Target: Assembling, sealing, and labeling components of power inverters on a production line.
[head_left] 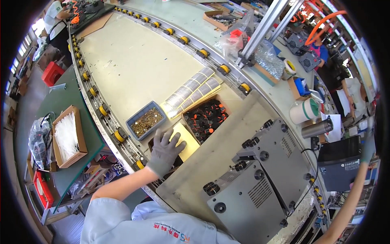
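Observation:
My left hand [165, 151], in a grey glove, is spread with its fingers bent slightly over a yellow sheet or pad [187, 143]; its fingertips rest on or just above the pad's left edge. Beyond the pad, a cardboard box holds black and orange knob-like parts [205, 118]. A blue-grey bin [129, 123] of small brass-coloured screws sits left of that. My right hand [369, 140] is far out at the right rim, blurred, near a black case [341, 156]; its fingers cannot be made out. Two grey metal machine housings [252, 191] with black knobs lie between my arms.
Sheets of silver labels [191, 91] lie past the boxes. Yellow-wheeled roller rails [118, 136] border the bench. At left, a carton of white strips [67, 136] stands on a green table. A metal post [264, 28] rises at back right. Other people work in the background.

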`<state>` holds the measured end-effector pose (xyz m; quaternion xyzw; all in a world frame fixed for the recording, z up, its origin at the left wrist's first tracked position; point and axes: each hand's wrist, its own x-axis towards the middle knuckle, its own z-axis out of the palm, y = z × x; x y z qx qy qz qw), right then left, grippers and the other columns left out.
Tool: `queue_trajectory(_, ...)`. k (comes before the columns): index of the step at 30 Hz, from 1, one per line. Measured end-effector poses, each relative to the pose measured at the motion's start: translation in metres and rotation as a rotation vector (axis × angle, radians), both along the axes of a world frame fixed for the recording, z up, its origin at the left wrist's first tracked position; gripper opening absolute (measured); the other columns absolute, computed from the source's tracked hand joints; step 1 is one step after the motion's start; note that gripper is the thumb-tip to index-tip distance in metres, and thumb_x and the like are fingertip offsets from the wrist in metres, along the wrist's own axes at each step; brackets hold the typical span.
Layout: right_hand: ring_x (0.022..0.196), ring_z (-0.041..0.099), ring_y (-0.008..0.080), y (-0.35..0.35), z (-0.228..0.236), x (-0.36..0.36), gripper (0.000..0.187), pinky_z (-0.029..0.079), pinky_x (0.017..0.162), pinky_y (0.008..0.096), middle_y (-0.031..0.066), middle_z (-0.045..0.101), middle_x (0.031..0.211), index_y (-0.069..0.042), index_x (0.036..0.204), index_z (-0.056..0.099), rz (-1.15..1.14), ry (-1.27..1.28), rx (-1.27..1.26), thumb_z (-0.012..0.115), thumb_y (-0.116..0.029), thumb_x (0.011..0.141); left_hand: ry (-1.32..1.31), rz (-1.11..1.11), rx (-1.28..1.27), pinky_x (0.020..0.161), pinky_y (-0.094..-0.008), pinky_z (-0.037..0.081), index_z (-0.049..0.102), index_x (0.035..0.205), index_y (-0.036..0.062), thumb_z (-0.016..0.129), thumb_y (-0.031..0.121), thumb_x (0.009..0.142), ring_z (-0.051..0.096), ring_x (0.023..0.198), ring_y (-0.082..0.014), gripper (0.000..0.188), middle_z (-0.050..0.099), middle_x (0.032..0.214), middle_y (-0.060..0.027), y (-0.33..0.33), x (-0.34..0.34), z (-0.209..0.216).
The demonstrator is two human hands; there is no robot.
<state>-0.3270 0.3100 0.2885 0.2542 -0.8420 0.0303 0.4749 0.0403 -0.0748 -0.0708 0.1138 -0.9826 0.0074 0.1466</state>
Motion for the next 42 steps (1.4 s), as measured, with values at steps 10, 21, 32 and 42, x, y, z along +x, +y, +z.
queue_trajectory(10,0.113,0.047,0.0344,-0.061,-0.068,0.199,0.036,0.035,0.097,0.0434,0.0142,0.052,0.117,-0.003,0.115,0.051,0.345,-0.219,0.340,0.056,-0.025,0.086,-0.022,0.160,-0.183,0.105,-0.0659,0.011,0.064,0.091,0.0148,0.058,0.019,0.078,0.051,0.114,-0.0209,0.015,0.062,0.107,-0.0043,-0.094,-0.019,0.118)
queue_trajectory(21,0.111,0.047,0.0321,-0.122,-0.084,0.273,0.051,0.038,0.092,0.0445,0.0113,0.049,0.123,-0.011,0.119,0.051,0.640,-0.318,0.294,0.067,-0.025,0.073,0.210,-0.335,1.790,0.082,-0.0261,0.046,0.055,0.106,-0.0020,0.063,0.020,0.085,0.056,0.088,-0.0116,0.032,0.060,0.095,-0.0047,-0.029,0.012,0.179)
queue_trajectory(32,0.076,0.056,0.0272,-0.112,-0.107,0.259,0.027,0.042,0.065,0.0387,0.0100,0.058,0.083,-0.009,0.099,0.060,0.513,-0.283,0.149,0.058,-0.009,0.072,0.090,-0.752,1.680,0.092,-0.0301,0.042,0.059,0.116,0.0073,0.070,0.026,0.077,0.057,0.101,-0.0174,0.045,0.061,0.108,-0.0090,0.086,-0.015,0.196)
queue_trajectory(42,0.078,0.063,0.0256,-0.073,-0.102,0.269,0.020,0.048,0.070,0.0331,0.0145,0.065,0.085,-0.001,0.095,0.062,0.709,-1.136,-0.025,0.055,-0.012,0.079,0.488,-1.000,1.086,0.071,-0.0300,0.048,0.066,0.099,0.0108,0.075,0.026,0.073,0.059,0.084,-0.0225,0.031,0.059,0.097,-0.0091,0.098,-0.029,0.205)
